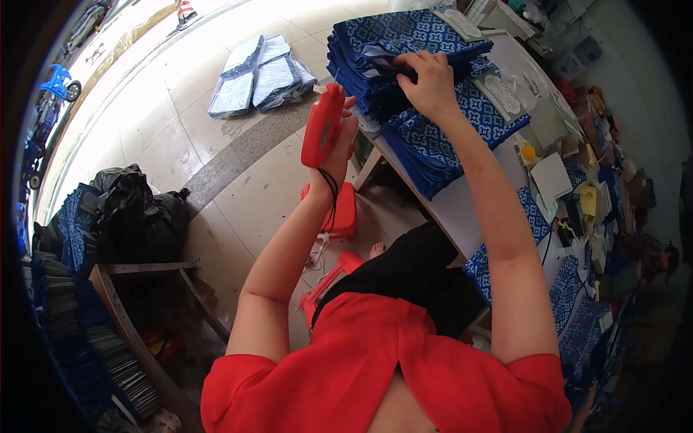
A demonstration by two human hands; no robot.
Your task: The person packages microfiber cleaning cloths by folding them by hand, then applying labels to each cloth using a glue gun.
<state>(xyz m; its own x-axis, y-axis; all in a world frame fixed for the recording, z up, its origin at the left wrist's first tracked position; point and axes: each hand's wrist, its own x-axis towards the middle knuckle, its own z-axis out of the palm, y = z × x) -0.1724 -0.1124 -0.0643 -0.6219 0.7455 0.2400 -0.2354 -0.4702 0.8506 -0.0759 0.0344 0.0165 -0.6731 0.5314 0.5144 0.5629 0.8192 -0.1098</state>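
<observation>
My left hand (345, 137) is closed around a red tagging gun (323, 126), its thin needle pointing up beside the cloth stack. A dark cord loops round that wrist. Fingers of my right hand (431, 81) pinch and lift the edge of a layer in a stack of folded blue-and-white patterned cloth pieces (390, 32); the fingertips are partly hidden among the layers. A pale card label (458, 23) lies on top of this stack. Below my right wrist is a second stack of the same patterned cloth (426, 141), also with a card label (498, 95).
Both stacks sit on a pale table (476, 216), with more patterned cloth and clutter along its right side. Plastic-wrapped packs (256, 76) lie on the tiled floor. A red stool (343, 213) stands under my left forearm. Black plastic bags (137, 216) are at the left.
</observation>
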